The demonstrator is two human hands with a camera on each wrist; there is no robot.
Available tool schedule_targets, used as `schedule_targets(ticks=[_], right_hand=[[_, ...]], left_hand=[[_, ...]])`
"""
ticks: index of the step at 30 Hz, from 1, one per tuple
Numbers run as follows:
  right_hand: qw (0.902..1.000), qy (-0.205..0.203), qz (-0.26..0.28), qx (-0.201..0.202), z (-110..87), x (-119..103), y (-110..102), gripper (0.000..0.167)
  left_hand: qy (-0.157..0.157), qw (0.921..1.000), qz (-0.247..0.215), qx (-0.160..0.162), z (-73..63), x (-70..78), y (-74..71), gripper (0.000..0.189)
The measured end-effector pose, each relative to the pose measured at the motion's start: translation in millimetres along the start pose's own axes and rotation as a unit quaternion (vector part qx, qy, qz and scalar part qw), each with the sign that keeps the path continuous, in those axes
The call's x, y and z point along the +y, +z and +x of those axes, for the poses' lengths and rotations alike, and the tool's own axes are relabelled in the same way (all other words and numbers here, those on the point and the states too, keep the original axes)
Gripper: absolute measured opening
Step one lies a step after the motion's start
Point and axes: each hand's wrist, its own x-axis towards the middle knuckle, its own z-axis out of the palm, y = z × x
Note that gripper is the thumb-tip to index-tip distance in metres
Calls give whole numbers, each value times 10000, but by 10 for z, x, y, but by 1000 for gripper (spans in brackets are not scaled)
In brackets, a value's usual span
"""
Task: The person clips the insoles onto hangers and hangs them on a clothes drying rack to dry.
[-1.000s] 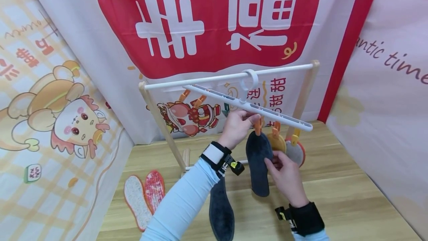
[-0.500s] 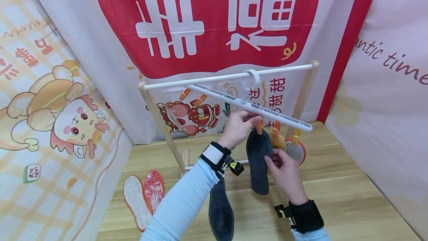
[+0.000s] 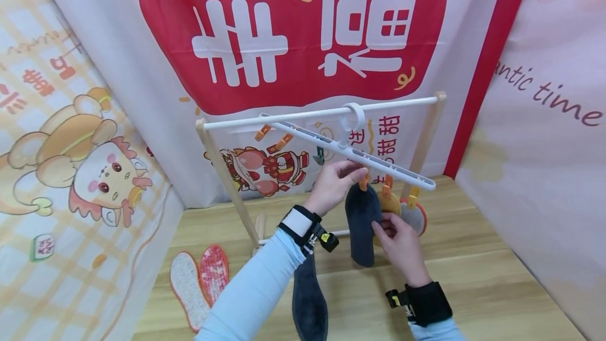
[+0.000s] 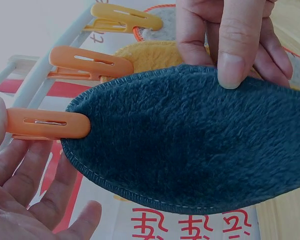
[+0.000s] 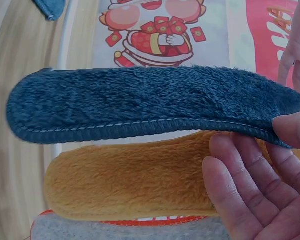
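A dark blue fleecy insole [image 3: 361, 228] hangs toe-up from an orange clothes peg [image 3: 363, 181] under a white hanger [image 3: 395, 168]. My left hand [image 3: 333, 186] pinches the peg's upper end between thumb and fingers. In the left wrist view, the peg's tip [image 4: 79, 125] overlaps the insole's stitched end. My right hand [image 3: 401, 240] pinches the insole's right edge, thumb on the fleecy face and fingers behind. Right behind hangs a mustard-yellow insole [image 5: 125, 182] on another orange peg [image 4: 92, 64]. Beyond it, a grey insole with a red rim [image 3: 413, 216] hangs from a yellow peg [image 3: 414, 197].
The hanger's hook sits over the white rail [image 3: 284, 116] of a wooden-legged rack [image 3: 227, 183]. Two spare orange pegs [image 3: 282, 142] hang at its left end. On the wooden table [image 3: 478, 278] lie a second dark insole [image 3: 310, 301] and a grey-and-red pair [image 3: 191, 286].
The dark insole's lower end has risen slightly and tilted away. Both hands keep their holds on the peg and the insole's edge. The head view has shifted a little.
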Motion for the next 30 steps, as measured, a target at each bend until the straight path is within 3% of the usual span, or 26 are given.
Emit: schedule_targets(ticks=[17, 30], right_hand=[[9996, 149, 4, -229, -34, 71, 64, 18], [9989, 126, -185, -417, -149, 67, 26, 18]], left_hand=[[-42, 9999, 0, 149, -21, -31, -69, 32], [12, 10000, 65, 1, -34, -49, -117, 39]])
